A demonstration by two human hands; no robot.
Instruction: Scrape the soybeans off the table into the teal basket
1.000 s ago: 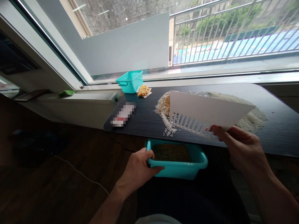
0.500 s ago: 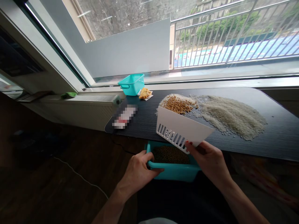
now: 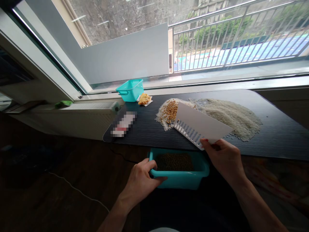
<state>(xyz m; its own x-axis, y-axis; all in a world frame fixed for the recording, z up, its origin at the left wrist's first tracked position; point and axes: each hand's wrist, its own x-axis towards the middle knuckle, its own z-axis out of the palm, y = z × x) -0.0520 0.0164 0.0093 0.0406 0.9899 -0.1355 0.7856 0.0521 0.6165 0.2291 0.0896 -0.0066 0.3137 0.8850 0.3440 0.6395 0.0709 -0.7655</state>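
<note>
My left hand (image 3: 142, 178) grips the left rim of a turquoise plastic bin (image 3: 178, 180) held below the table's front edge. Brownish beans or grains (image 3: 175, 161) lie inside the bin. In my right hand (image 3: 224, 158) is a white slotted scoop (image 3: 201, 124), pinched at its near right corner and tilted over the table. The scoop's far left edge overlaps a small heap of golden-brown beans (image 3: 169, 111) mixed with white rice (image 3: 166, 125), hiding part of it. A larger pile of white rice (image 3: 231, 117) spreads to the right, behind the scoop.
A second turquoise bin (image 3: 131, 91) stands at the table's far left corner, beside a crumpled yellow item (image 3: 144, 99) on white paper. A blurred-out flat object (image 3: 124, 125) lies on the dark table (image 3: 277, 138) at left. Behind are a window and a radiator (image 3: 91, 111).
My right hand has moved the scoop to the right, uncovering rice and beans at the left heap. My left hand stays on the bin's rim. The view has shifted slightly.
</note>
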